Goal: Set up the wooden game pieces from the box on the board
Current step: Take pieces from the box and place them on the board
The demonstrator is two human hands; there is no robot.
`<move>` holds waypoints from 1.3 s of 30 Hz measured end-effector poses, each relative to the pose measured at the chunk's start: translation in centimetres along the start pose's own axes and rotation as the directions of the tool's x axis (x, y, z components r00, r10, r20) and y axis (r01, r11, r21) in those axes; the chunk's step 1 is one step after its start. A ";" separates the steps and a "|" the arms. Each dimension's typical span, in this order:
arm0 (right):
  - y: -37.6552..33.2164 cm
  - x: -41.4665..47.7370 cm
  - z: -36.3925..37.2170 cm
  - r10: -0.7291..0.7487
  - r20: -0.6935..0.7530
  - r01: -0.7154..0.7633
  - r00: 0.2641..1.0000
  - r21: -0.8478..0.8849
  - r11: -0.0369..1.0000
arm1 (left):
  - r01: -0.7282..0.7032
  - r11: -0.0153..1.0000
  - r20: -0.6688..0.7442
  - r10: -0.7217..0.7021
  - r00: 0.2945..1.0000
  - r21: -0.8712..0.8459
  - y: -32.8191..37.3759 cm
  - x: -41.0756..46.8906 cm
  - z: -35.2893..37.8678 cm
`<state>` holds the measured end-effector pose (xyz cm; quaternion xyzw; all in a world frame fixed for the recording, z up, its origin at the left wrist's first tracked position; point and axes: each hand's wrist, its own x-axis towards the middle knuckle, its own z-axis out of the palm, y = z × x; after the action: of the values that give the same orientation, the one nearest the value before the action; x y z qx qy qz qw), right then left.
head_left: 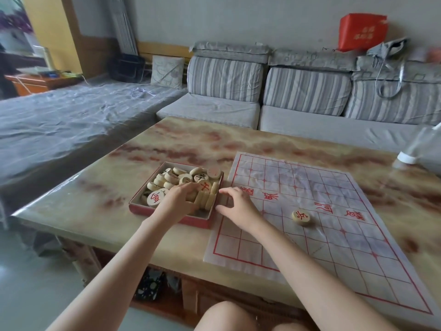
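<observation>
Knees [224,316] poke in at the very bottom of the shot. Both bare forearms stretch out over the near edge of the table [71,206], which has a glossy marbled beige top with reddish streaks.

The left hand [180,199] is down inside the box [143,209], a shallow red-walled tray on the table just left of the board. Its fingers are bent over the heap of wooden pieces [167,179]. Honestly can't tell if it's got hold of one, since the fingertips are buried in the pile. Some discs lie flat showing red or black characters, and a few stand on edge along the right wall.

The right hand [235,204] hovers just beside the box's right wall, over the left edge of the board [358,223]. Its fingers are loosely spread and curved, holding nothing.

That board is a crinkly paper sheet with a red grid, lying flat on the table. One lone piece [301,216] sits on it face up with a red character, close to the band of red lettering across the middle.

Beyond the table there's a grey striped sofa [224,84], with a red bag [362,32] perched on top of the backrest at far right.
</observation>
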<state>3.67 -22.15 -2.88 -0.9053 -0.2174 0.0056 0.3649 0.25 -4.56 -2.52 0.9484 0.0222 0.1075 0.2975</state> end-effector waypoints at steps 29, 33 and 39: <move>1.2 -1.5 -3.3 -0.008 -0.142 0.042 0.990 0.240 0.970 | -0.125 0.959 -0.191 0.077 0.979 -0.254 1.5 0.7 0.7; 1.5 -3.0 -4.5 -0.013 -0.124 0.038 0.992 0.194 0.980 | -0.113 0.971 -0.160 0.080 0.984 -0.211 2.1 0.5 1.2; 2.5 -4.9 -5.8 0.036 -0.144 -0.001 0.989 0.239 0.971 | 0.072 0.702 0.056 -0.046 0.997 -0.709 4.5 -0.6 1.2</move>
<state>1.21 -29.45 -1.01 -0.8549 -0.1792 -0.0321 0.4858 -0.15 -8.97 -1.02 0.7613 0.0044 0.0820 0.6432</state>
